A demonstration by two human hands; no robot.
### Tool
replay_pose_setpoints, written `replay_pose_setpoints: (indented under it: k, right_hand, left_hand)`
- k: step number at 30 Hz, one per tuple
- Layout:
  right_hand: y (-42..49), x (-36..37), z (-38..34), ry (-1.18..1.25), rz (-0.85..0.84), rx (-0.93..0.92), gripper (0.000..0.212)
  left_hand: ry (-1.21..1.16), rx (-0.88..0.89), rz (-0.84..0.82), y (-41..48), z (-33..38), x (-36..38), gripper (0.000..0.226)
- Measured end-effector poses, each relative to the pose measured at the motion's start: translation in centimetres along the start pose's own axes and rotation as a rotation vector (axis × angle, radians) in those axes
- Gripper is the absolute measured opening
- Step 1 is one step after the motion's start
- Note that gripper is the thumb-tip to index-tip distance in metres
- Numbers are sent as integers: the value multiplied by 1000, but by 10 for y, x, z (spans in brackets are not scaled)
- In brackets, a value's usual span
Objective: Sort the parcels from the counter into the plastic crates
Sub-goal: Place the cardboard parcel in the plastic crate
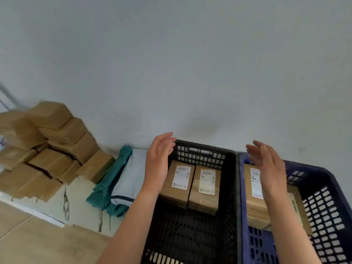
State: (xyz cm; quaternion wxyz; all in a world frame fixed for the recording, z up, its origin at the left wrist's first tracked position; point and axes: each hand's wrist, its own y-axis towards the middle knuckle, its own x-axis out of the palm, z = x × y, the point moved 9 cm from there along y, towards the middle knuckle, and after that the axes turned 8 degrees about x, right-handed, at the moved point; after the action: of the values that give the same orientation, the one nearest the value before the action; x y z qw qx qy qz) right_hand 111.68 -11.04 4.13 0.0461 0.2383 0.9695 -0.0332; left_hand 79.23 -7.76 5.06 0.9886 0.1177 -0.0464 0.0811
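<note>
- The wooden floor shows at the lower left, in front of a pale, stained surface.
- Two bare forearms reach in from the bottom edge, one over each crate.
- The black crate stands in the middle. Its near half holds nothing but its own lattice bottom.
- The blue crate stands just to its right, with the two side walls touching or nearly so.
- The left hand hovers over the left rim of the black crate. It holds nothing; its fingers are relaxed and slightly bent, and its palm faces right.
- The right hand hovers over the blue crate, also holding nothing. Its fingers are spread loosely and its palm faces left, towards the other hand.
- Two brown parcels lie side by side against the far wall of the black crate: the left parcel and the right parcel. Each has a white label facing up, and their long sides touch.
- A stack of parcels fills the far left part of the blue crate. The top one has a white label, partly hidden by the right hand.
- A teal fabric bundle and a pale blue bundle lie on the surface, left of the black crate.
- Farther left, a pile of brown parcels is stacked several high on the surface. It is blurred.
- A plain grey wall stands behind everything.
</note>
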Motion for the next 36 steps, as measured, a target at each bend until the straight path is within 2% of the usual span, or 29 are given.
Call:
replay_pose_setpoints:
  k: [2, 10, 21, 28, 36]
  right_hand:
    - [-10, 37, -8, -9, -30, -6, 37]
    - [-78, 204, -42, -51, -166, -46, 36]
    - [-189, 437, -83, -25, -461, -130, 33]
    - [-240, 555, -91, -43, -642, -147, 29]
    - [-261, 677, -72, -60, -776, -106, 25]
  left_hand:
    - [3, 7, 53, 3, 7, -44, 21]
    - [8, 12, 265, 6, 39, -242, 23]
    - [33, 38, 512, -28, 77, -487, 24]
    - [51, 48, 683, -54, 84, -590, 25]
    - [135, 22, 760, -39, 77, -661, 25]
